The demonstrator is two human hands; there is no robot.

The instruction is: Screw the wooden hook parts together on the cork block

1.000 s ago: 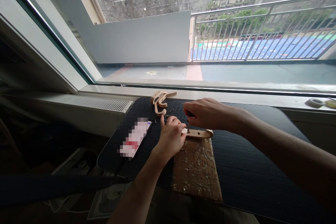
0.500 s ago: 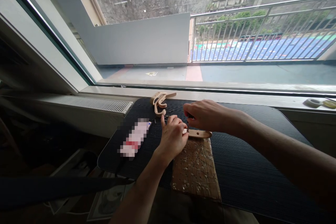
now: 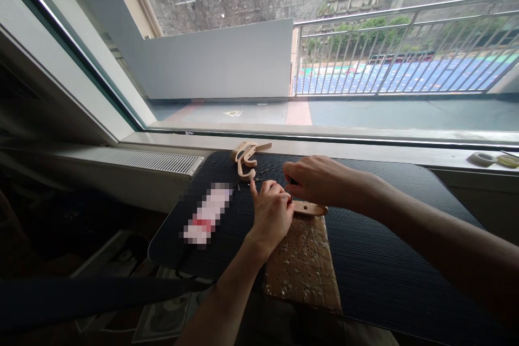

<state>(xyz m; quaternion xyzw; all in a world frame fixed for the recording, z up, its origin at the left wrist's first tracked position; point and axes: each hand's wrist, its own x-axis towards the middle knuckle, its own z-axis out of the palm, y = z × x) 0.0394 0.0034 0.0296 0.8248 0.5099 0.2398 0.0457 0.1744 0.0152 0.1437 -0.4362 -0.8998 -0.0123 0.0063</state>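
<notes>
My left hand (image 3: 272,211) is closed around the left part of a pale wooden hook (image 3: 310,208). Its flat, rounded end with a dark hole sticks out to the right, over the far edge of a worn wooden board (image 3: 302,265). Just above, my right hand (image 3: 310,175) is in a fist around a screwdriver (image 3: 293,181). Only a bit of its dark handle shows, and its tip is hidden behind my left fingers. More curved wooden hooks (image 3: 245,167) lie in a pile beyond my left hand, with several small screws (image 3: 264,171) scattered close by.
The black table (image 3: 389,248) has rounded corners and stands against the windowsill (image 3: 344,152). A blurred-out pink and white object (image 3: 207,216) lies at its left. Rolls of tape (image 3: 482,159) rest on the sill at right. A radiator (image 3: 162,162) runs along the left wall.
My left hand has shifted slightly right and now covers the spot where the screwdriver shaft showed. My right hand stays almost in place, its grip slightly turned.
</notes>
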